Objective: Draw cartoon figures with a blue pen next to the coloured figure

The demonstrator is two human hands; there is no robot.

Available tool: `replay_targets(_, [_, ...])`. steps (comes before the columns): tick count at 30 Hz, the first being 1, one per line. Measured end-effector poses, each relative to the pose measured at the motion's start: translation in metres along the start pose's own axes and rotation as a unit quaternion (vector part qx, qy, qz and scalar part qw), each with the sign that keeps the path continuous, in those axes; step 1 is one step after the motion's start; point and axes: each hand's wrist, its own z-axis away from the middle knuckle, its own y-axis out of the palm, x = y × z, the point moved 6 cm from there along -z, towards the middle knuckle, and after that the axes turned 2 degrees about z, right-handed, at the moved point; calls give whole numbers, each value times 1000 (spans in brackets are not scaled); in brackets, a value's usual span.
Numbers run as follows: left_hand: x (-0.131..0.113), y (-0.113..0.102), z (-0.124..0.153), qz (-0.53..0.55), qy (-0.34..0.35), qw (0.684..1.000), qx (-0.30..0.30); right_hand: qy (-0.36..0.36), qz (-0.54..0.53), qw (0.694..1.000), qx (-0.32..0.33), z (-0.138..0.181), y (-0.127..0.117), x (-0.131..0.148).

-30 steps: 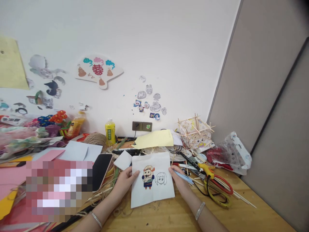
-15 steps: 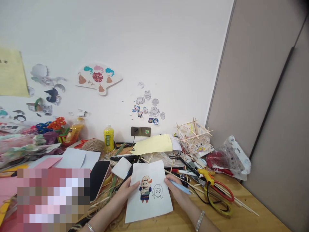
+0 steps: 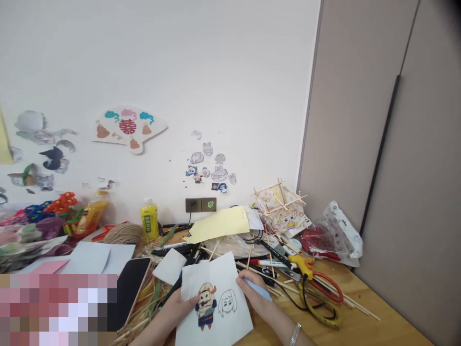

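Observation:
A white sheet of paper (image 3: 230, 331) with drawings lies in front of me, slightly tilted. On it are a coloured cartoon figure (image 3: 206, 307) in a tan cap and dark blue clothes, and an uncoloured line-drawn head (image 3: 227, 302) with long hair. My left hand (image 3: 180, 306) grips the sheet's left side, the thumb on top by the coloured figure. At the right edge, my right hand (image 3: 254, 294) is closed round a light blue pen (image 3: 260, 291), its fingertips against the paper. The pen's tip is hidden by the fingers.
Left of the sheet are a phone (image 3: 133, 288) and a white square card (image 3: 170, 266). Behind lie pens, sticks and a yellow paper (image 3: 219, 225). Yellow-handled pliers (image 3: 302, 265) and a stick frame (image 3: 283, 206) stand right. Bottles (image 3: 149, 220) line the wall.
The view has turned right and tipped up, so the scene sits further left and lower. Both hands keep hold of the sheet and the pen.

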Motion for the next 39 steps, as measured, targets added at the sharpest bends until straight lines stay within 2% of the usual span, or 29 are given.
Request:
replay_targets(5, [0, 2, -1, -22, -1, 999, 44, -5, 10, 1000, -7, -1, -4, 3])
replay_targets(10, [-6, 10, 6, 15, -2, 994, 111, -1, 21, 1000, -3, -4, -5, 1])
replay_targets(14, [-12, 14, 12, 29, 2, 990, 136, -1, 47, 999, 4, -7, -6, 0])
replay_targets(23, [-15, 16, 18, 32, -16, 989, 143, -17, 89, 995, 29, -2, -6, 1])
replay_targets(26, [-9, 10, 13, 24, -28, 991, 129, -17, 88, 996, 20, -1, -9, 0])
replay_targets(31, [-4, 7, 9, 44, -25, 987, 152, -24, 89, 996, 0, -3, -15, -5])
replay_targets(36, [-1, 1, 6, 23, -29, 992, 118, -46, 122, 991, 6, -2, -15, -1])
replay_targets(39, [-2, 3, 7, 6, -22, 993, 120, -47, 137, 989, 7, -1, -15, 4])
